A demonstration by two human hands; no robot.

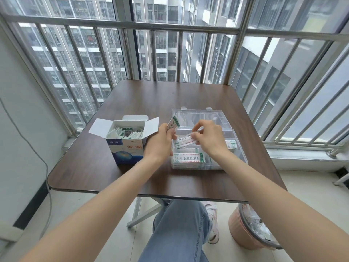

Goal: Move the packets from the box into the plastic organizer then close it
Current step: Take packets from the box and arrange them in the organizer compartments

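On the table (105, 167) the bandage box (126, 146) stood to the left, flaps open, with packets (126, 133) upright inside it. Just to its right sat the plastic organizer (238, 148), its lid (196, 115) tilted back toward the window railing (120, 25). More packets lay flat in the organizer (one in the near left compartment (188, 157)). Between box and organizer the left hand (160, 142) held a packet (172, 123); the right hand (208, 138), over the organizer, held another (184, 141). A waste bin (245, 233) stood on the floor, below the table's near right corner.

Dark wood-grain table (105, 167): open blue-and-white box (126, 148) of packets sits at nine o'clock, clear plastic organizer (239, 157), lid up, at three o'clock.
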